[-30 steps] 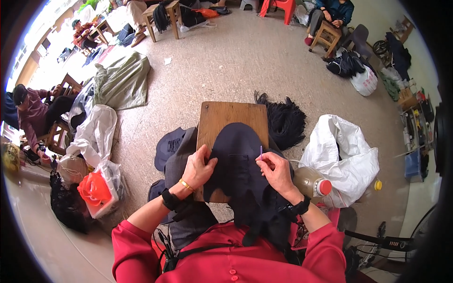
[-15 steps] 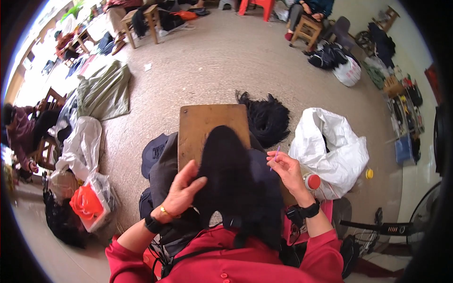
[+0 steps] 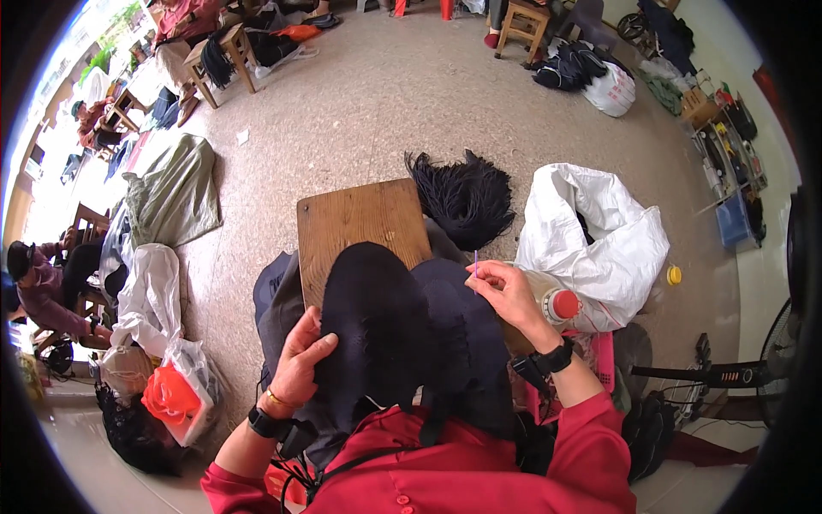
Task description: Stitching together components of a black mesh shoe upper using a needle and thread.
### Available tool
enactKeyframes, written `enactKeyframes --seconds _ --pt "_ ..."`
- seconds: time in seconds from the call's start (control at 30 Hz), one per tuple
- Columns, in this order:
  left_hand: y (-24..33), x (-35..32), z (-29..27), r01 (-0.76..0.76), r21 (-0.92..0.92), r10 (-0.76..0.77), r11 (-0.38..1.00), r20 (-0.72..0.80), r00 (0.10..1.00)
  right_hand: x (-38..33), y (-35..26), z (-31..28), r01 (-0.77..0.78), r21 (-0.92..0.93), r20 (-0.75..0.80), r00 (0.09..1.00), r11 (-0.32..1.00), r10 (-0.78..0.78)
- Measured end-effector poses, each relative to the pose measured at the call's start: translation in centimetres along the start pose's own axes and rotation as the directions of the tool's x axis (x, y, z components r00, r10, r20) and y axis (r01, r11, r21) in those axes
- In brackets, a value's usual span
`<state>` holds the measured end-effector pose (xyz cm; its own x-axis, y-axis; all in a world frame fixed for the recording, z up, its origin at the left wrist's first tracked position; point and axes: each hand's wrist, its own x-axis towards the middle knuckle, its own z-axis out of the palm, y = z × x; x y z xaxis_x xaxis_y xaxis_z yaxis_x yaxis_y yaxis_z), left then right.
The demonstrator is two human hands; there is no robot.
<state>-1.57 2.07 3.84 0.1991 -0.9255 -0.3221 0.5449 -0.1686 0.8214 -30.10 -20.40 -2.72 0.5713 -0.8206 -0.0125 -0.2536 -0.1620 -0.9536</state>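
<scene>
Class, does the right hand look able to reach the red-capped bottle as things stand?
Probably yes: the right hand is close beside the bottle, and nothing visible covers its red cap, though that hand pinches a thin purple stick.

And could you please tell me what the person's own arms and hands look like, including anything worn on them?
Red sleeves end around the elbows, leaving the forearms bare. The left hand and right hand are ungloved. The left wrist wears a black band and a thin gold-coloured bracelet; the right wears a matching dark strap with a boxy piece beside it.
</scene>
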Motion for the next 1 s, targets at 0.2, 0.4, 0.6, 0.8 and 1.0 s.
enactKeyframes --seconds 0.2,0.4,0.6,0.8,1.0 --pt "-4.8 1.5 2.0 0.046 0.138 -0.041 0.989 -0.039 0.998 0.4 1.0 -0.2 -0.129 0.218 0.021 0.992 0.967 0.128" --pt "-6.3 2.0 3.4 -0.181 0.822 0.220 0.540 0.070 0.973 0.3 0.6 -0.6 -0.103 0.222 0.074 0.993 0.970 0.088" --pt "-6.7 2.4 4.3 -0.256 0.909 0.327 0.330 0.144 0.934 1.1 -0.7 0.2 -0.153 -0.020 0.154 0.976 0.988 0.154" --pt "-6.6 2.1 4.4 -0.320 0.895 0.383 0.312 0.190 0.904 1.3 -1.5 0.9 0.003 0.055 0.098 0.995 0.998 -0.008" --pt "-6.4 2.0 4.3 -0.284 0.846 0.393 0.451 0.098 0.914 0.8 -3.6 0.8 0.014 0.184 0.147 0.988 0.983 -0.041"
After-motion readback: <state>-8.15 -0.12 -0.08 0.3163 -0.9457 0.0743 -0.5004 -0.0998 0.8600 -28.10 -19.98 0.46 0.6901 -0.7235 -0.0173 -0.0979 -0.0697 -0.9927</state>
